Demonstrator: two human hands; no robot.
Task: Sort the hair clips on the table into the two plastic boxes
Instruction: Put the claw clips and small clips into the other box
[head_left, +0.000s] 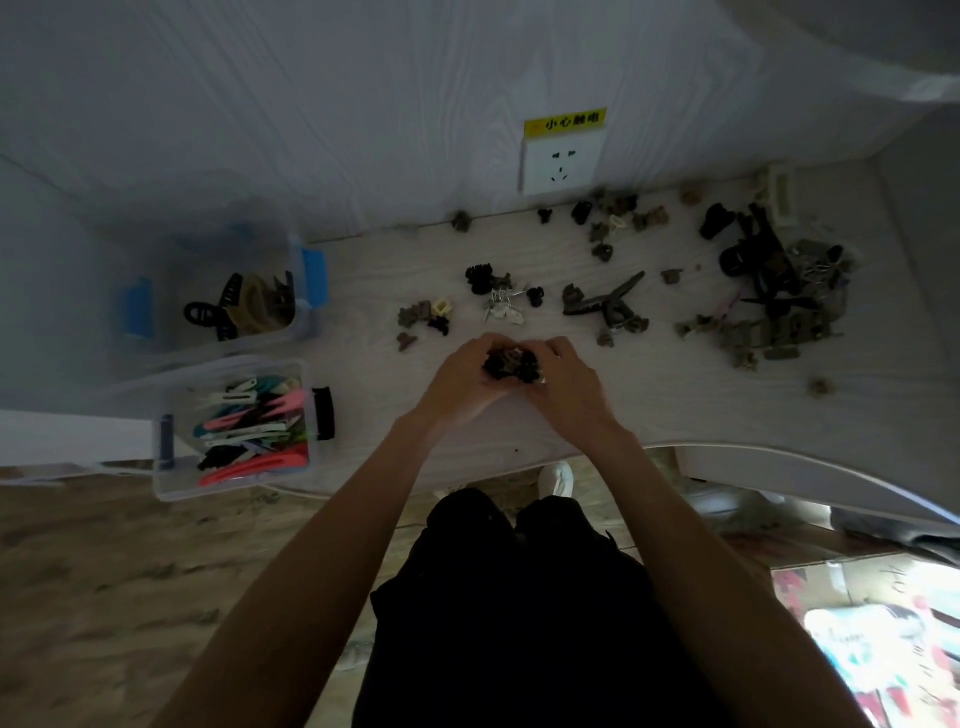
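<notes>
i'm cupping a clump of small clips between my left hand and right hand, fingers curling round it, boxes sitting left, loose clips lying beyond.

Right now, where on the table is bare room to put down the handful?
Bare: the strip between the hands and the near box; also the front edge right of the right forearm. Crowded: the far right pile.

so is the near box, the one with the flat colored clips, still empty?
No, the near box already holds a pile of flat colored clips.
</notes>
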